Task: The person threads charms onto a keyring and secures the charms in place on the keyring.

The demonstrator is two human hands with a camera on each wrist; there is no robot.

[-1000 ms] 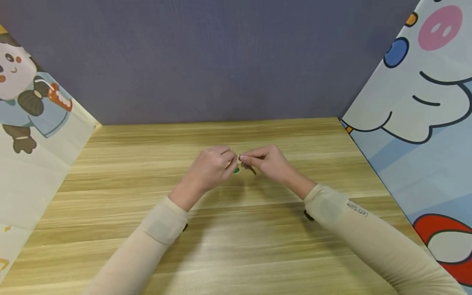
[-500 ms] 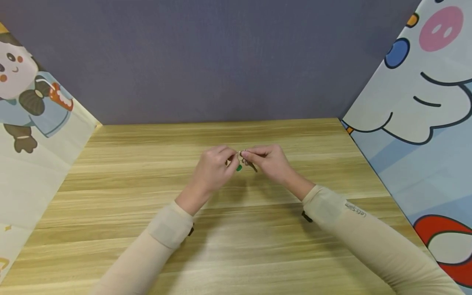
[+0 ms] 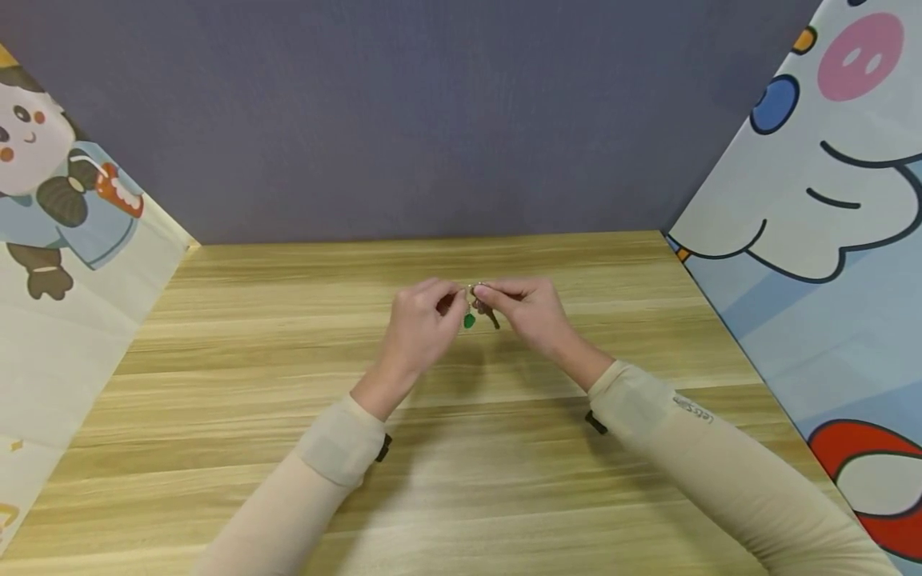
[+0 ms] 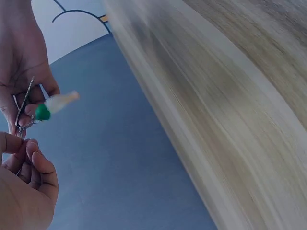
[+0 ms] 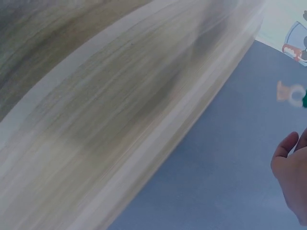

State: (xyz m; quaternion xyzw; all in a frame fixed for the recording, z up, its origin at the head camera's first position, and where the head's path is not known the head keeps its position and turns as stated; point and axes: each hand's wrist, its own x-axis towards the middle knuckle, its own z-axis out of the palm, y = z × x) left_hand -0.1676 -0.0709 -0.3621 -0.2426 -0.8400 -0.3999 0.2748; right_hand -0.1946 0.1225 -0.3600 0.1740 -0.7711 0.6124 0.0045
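Both hands meet over the table, raised off its surface, at a small keychain. My left hand (image 3: 425, 324) pinches the keychain's ring end between thumb and forefinger. Opposite it, my right hand (image 3: 529, 312) pinches the same small metal ring, from which a thin dark key (image 3: 493, 318) slants down. Between the hands dangles a green charm (image 3: 470, 320). In the left wrist view the charm's pale lower part (image 4: 61, 101) shows blurred beside the key (image 4: 25, 101). The right wrist view catches the pale part (image 5: 289, 93) at its edge; fingertips hide much of the ring.
The wood-grain table (image 3: 461, 480) spreads beneath both arms. A dark grey-blue panel (image 3: 432, 120) rises behind it. Cartoon-printed walls stand at the left (image 3: 65, 336) and right (image 3: 828, 336).
My left hand has shifted slightly right and up, closer to the right hand. The pinched ring has risen a little, and the green charm now hangs more freely in sight between the hands.
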